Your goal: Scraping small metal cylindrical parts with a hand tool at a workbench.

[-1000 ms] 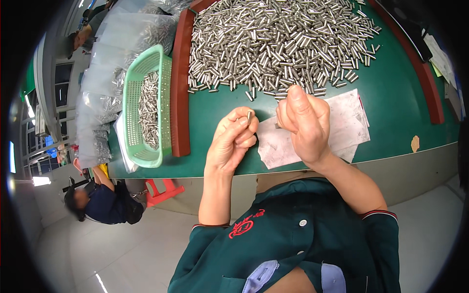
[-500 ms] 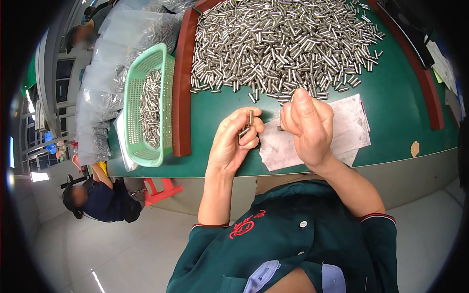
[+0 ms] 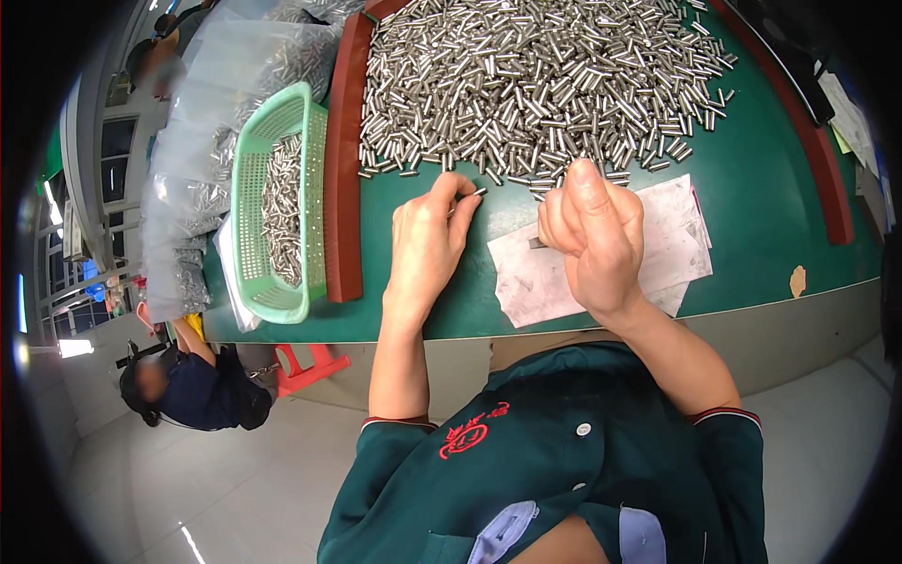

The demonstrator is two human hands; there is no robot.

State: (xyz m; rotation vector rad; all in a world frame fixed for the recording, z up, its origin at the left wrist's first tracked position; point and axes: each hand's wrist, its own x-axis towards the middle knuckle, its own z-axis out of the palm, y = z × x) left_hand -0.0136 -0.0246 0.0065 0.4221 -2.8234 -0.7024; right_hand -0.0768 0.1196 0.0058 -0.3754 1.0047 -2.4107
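Note:
A big heap of short silver metal pins (image 3: 536, 75) covers the far part of the green table (image 3: 752, 235). My left hand (image 3: 427, 240) pinches one small metal pin (image 3: 473, 194) between thumb and fingertips, just short of the heap's near edge. My right hand (image 3: 592, 235) is closed in a loose fist over a white paper sheet (image 3: 658, 263), with a small dark metal piece (image 3: 537, 242) showing at its fingers; what it grips is mostly hidden.
A green plastic basket (image 3: 249, 202) with more pins stands left of a red-brown rail (image 3: 340, 179). Clear plastic bags (image 3: 202, 103) of pins pile at the far left. Another rail (image 3: 827, 169) edges the right. A person (image 3: 188, 385) crouches on the floor, lower left.
Both hands have shifted a little toward the heap. My left hand's fingers now hold a pin out at the heap's edge; my right fist stays over the paper.

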